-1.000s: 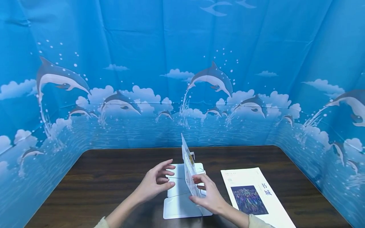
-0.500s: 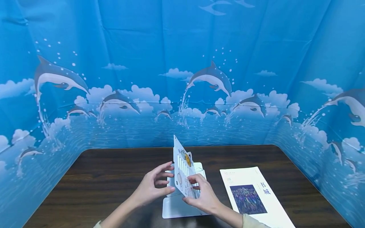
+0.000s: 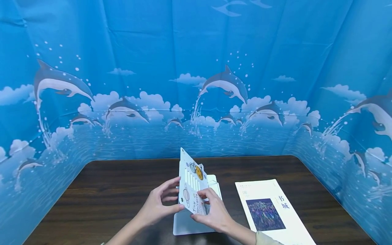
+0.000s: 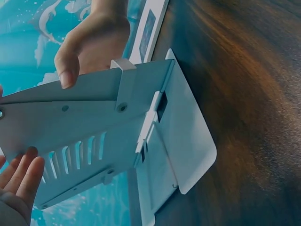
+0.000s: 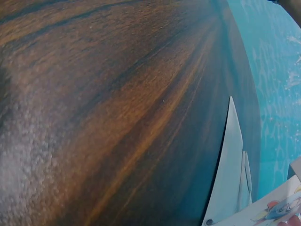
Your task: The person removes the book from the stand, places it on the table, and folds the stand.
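Note:
A white metal book stand (image 3: 187, 185) with planet drawings and slots has its panel raised at a slant over its base plate (image 3: 191, 224). My right hand (image 3: 215, 212) pinches the panel's lower right edge between thumb and fingers. At the left edge my left hand (image 3: 157, 204) has its thumb by the printed face and its fingers behind. In the left wrist view, those fingers (image 4: 23, 176) lie against the plain back of the panel (image 4: 84, 122), where hinges join it to the base. The right wrist view shows the base's corner (image 5: 228, 174) and part of the print.
A white-covered book (image 3: 245, 197) with a dark picture lies flat to the right of the stand. Dark wood-grain table (image 3: 122, 183) surrounds both. A blue dolphin-print curtain (image 3: 153, 68) encloses the table's back and sides.
The panel has turned and tilted leftward, so its printed face shows more. My right hand has moved a little left with it, and the panel's left edge has come into my left hand.

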### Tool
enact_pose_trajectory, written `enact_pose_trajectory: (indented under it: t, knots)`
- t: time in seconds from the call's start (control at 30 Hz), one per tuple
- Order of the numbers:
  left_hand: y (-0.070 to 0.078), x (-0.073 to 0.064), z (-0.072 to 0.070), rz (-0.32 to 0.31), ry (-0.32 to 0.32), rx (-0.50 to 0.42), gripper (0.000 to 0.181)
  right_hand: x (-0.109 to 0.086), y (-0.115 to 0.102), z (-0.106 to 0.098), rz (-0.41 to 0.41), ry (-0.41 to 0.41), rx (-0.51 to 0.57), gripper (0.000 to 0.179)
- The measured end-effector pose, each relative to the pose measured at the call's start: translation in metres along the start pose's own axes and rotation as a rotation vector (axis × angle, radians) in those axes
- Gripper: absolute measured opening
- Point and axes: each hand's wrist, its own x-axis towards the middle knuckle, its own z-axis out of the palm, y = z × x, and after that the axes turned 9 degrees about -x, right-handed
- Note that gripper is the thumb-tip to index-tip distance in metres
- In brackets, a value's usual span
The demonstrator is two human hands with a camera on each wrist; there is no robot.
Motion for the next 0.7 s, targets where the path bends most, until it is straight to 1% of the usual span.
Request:
enact_pose_trajectory:
  t: [0.1,0.2,0.43,0.57,0.7]
  knots:
    - [-0.002,-0.002,-0.001,-0.008,0.012,0.003,0.067,0.0,-0.001,0.001,0.009,-0.002,-0.011,0.055]
    - [-0.003,-0.003,-0.001,-0.014,0.022,-0.019,0.068,0.0,-0.002,0.001,0.018,-0.005,-0.015,0.055]
    - [-0.005,-0.007,0.0,-0.057,0.051,-0.11,0.07,0.001,-0.002,0.001,0.048,-0.046,0.012,0.06]
    - [-0.004,-0.01,0.0,-0.097,0.064,-0.157,0.071,0.001,0.0,0.001,0.054,-0.065,0.05,0.063]
    - [-0.004,-0.012,-0.001,-0.11,0.067,-0.192,0.071,0.0,0.003,0.0,0.061,-0.09,0.128,0.065]
